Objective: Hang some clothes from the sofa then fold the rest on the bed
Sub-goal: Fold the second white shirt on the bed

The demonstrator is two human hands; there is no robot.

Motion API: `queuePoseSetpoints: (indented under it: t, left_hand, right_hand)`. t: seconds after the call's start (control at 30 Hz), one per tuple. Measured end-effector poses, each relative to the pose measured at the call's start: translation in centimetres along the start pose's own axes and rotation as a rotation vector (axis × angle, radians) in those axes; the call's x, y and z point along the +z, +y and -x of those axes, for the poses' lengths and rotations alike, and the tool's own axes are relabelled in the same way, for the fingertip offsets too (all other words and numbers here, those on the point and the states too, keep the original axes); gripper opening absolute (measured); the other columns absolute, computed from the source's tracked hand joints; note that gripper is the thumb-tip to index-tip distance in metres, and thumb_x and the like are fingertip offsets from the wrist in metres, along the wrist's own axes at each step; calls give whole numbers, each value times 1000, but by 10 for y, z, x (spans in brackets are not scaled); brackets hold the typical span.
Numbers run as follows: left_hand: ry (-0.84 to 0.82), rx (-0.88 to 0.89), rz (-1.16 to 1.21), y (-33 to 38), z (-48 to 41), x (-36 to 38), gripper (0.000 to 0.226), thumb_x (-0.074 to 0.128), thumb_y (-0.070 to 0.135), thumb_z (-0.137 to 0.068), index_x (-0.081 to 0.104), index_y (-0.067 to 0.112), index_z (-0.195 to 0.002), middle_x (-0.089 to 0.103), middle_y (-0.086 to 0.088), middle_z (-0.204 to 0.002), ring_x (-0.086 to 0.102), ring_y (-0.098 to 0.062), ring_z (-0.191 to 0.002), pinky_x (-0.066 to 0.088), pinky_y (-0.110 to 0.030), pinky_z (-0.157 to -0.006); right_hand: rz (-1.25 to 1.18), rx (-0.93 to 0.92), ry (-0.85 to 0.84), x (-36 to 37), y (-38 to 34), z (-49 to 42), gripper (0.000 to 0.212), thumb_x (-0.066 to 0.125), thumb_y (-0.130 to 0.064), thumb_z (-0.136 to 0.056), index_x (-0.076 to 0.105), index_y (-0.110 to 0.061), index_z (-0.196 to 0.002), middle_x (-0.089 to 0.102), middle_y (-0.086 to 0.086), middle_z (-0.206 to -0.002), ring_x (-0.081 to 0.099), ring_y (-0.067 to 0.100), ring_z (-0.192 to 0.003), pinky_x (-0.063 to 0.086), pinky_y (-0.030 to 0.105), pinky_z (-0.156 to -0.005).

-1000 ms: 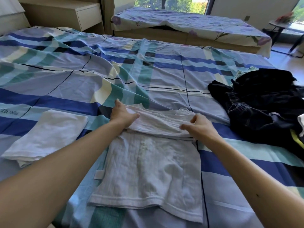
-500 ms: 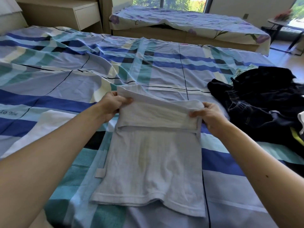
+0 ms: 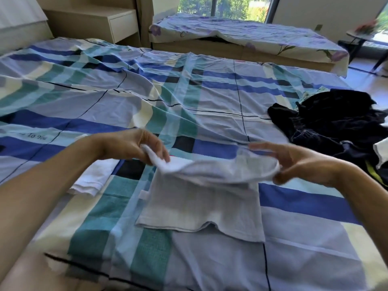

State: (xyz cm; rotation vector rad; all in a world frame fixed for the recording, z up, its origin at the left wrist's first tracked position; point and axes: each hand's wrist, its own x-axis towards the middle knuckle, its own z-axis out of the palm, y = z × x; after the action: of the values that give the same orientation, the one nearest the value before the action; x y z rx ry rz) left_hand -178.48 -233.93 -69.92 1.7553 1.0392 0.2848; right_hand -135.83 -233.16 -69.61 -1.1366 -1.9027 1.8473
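A white garment (image 3: 201, 202) lies on the bed's blue and teal plaid sheet (image 3: 189, 97), its far half lifted off the bed and doubled toward me. My left hand (image 3: 138, 148) pinches the lifted fold at its left corner. My right hand (image 3: 294, 162) holds the fold's right end between thumb and extended fingers. The lower half of the garment lies flat on the sheet. A folded white cloth (image 3: 92, 177) sits just left of it, partly hidden by my left forearm.
A heap of dark clothes (image 3: 336, 127) lies at the bed's right edge. Beyond the bed stands a sofa under a floral cover (image 3: 252, 36), with a nightstand (image 3: 100, 24) at the back left and a small table (image 3: 363, 36) at the far right.
Both hands took the garment's far edge, lifted it off the sheet and carried it toward me, doubling the garment over. The view has tilted down.
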Motion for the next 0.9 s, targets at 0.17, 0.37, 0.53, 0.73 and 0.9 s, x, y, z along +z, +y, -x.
queuePoseSetpoints:
  t: [0.17,0.37,0.53,0.73,0.9]
  left_hand:
    - [-384,-232,-282,6,10,24,33,68,-4,-88,74,16,-113,73,5,-112,63,10,-77,43,-8,-72]
    - [212,-2,-606,-4,-14,62,21,67,30,-94,71,41,-111,60,15,-125,55,-3,-115,44,-36,-104]
    - [155,6,-864,-6,-36,118,88,48,74,-86,19,33,-158,5,5,-168,0,-17,-155,8,-44,-126]
    - [44,-150,-961,-22,-41,153,118,-13,96,-56,-30,30,-152,-40,5,-158,-44,-19,-141,-17,-60,-118]
    - [-7,62,-835,-8,-39,176,87,3,83,-82,-22,40,-153,-37,12,-159,-42,-8,-142,-22,-45,-120]
  right_hand:
    - [609,246,-418,22,-4,5,24,77,-12,-80,72,-22,-102,58,-10,-79,53,2,-76,41,19,-76]
    - [686,-105,475,52,22,-32,30,80,-27,-82,54,-21,-71,51,-9,-68,44,11,-63,39,35,-67]
    - [945,160,286,102,30,-47,78,72,-63,-78,40,-36,-144,31,0,-151,35,22,-138,33,41,-114]
    - [814,490,422,79,28,-37,131,79,-66,-70,0,-16,-161,20,14,-163,26,30,-149,29,38,-118]
    - [546,511,475,68,22,-34,99,91,-30,-69,32,-14,-146,59,11,-130,58,28,-113,50,38,-95]
